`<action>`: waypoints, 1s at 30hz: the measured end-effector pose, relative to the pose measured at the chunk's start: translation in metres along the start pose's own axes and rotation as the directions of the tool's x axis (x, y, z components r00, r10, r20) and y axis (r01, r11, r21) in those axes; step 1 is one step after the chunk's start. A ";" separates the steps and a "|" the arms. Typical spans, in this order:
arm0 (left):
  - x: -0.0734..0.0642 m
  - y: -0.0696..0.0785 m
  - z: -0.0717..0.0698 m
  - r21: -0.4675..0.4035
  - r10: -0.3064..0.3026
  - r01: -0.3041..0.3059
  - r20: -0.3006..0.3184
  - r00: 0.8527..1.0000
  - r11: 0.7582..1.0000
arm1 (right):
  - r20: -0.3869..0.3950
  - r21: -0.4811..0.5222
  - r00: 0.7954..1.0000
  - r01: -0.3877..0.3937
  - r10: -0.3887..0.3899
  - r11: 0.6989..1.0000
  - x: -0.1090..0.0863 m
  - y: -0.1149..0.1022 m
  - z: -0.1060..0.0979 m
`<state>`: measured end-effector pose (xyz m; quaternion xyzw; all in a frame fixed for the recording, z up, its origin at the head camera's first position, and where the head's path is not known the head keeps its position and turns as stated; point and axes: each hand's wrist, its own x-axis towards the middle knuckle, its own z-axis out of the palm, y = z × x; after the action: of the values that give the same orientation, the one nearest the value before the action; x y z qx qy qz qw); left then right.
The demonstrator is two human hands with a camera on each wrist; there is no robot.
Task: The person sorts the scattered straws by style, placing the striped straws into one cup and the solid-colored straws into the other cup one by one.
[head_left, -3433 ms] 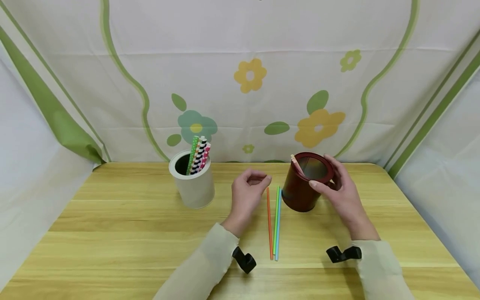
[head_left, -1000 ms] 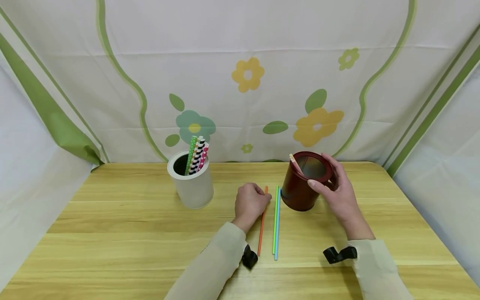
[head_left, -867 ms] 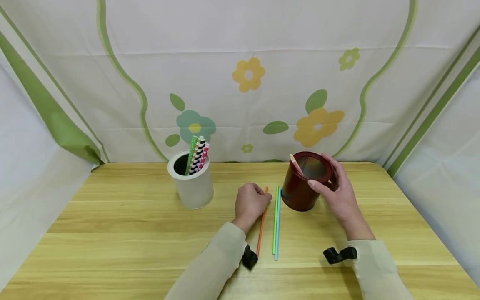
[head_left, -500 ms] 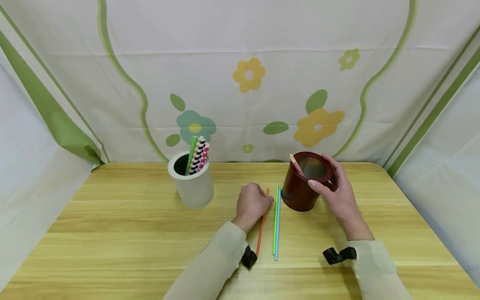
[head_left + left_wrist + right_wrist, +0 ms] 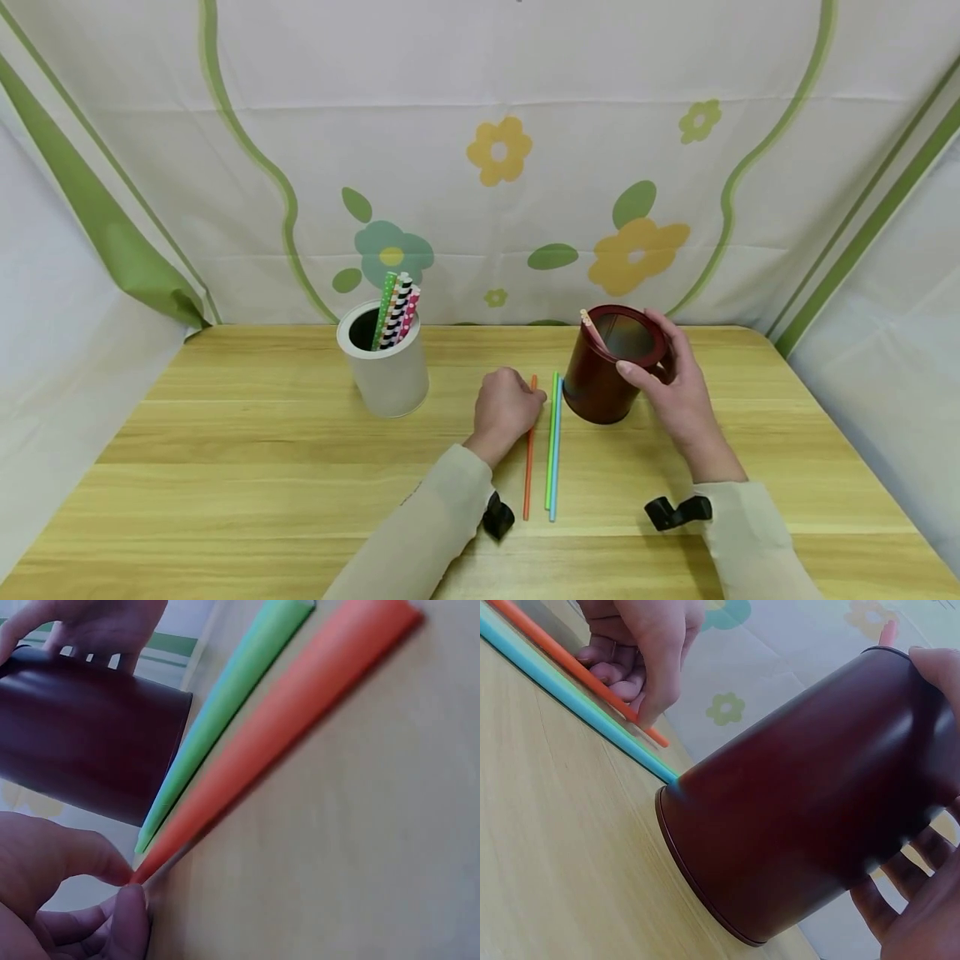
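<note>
My left hand pinches the orange paper straw near its far end, between thumb and fingertips, as the left wrist view shows. The straw lies along the table. Just to its right lie a green straw and a light blue straw, side by side. My right hand grips the dark red can from its right side, thumb at the rim and fingers round the far side. The can stands upright, with pinkish straws leaning inside its left rim.
A white can stands upright at the left, holding several patterned straws, dotted and striped. The wooden table ends at a floral curtain at the back. White fabric also hangs on both sides.
From above the table my left hand has come down onto the orange straw and taken hold of its far end. The straw's near end swung left, then back right. My right hand stays put.
</note>
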<state>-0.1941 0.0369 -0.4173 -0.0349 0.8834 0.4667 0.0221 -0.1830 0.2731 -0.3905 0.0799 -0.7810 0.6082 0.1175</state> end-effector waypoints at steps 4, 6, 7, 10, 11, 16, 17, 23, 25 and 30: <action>0.001 -0.005 -0.005 -0.126 -0.041 0.040 -0.004 0.999 0.991 | 0.001 0.000 1.000 0.000 0.000 1.000 0.000 0.001 0.000; 0.001 -0.007 -0.007 -0.224 -0.064 0.065 0.009 0.998 0.972 | 0.001 0.000 1.000 0.001 -0.001 1.000 0.000 0.001 0.000; 0.001 -0.008 -0.009 -0.272 -0.073 0.075 0.019 0.997 0.959 | 0.001 -0.002 1.000 0.002 -0.002 1.000 0.000 0.001 0.000; 0.002 -0.011 -0.011 -0.394 -0.091 0.100 0.041 0.995 0.914 | -0.001 -0.006 1.000 0.003 -0.003 1.000 0.001 0.002 0.000; 0.001 -0.012 -0.011 -0.424 -0.096 0.106 0.044 0.994 0.900 | -0.001 -0.005 1.000 0.002 -0.002 1.000 0.000 0.002 0.000; 0.002 -0.014 -0.015 -0.545 -0.117 0.105 0.012 0.993 0.832 | -0.002 0.005 1.000 0.002 -0.002 1.000 0.000 0.002 0.000; 0.002 -0.014 -0.016 -0.566 -0.123 0.102 0.001 0.992 0.818 | -0.002 0.005 1.000 0.003 -0.003 1.000 0.000 0.002 0.000; 0.005 -0.012 -0.021 -0.662 -0.118 0.050 -0.059 0.991 0.747 | -0.002 0.005 1.000 0.004 -0.004 1.000 0.000 0.002 0.000; 0.005 -0.010 -0.023 -0.686 -0.109 0.031 -0.071 0.992 0.727 | -0.003 0.004 1.000 0.005 -0.005 1.000 0.000 0.002 0.001; 0.005 -0.003 -0.029 -0.726 -0.081 -0.010 -0.091 0.993 0.687 | -0.007 0.007 1.000 0.017 -0.017 1.000 0.000 0.004 0.001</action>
<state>-0.1994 0.0111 -0.4039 -0.0848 0.6261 0.7743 -0.0357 -0.1844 0.2727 -0.3941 0.0848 -0.7776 0.6103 0.1251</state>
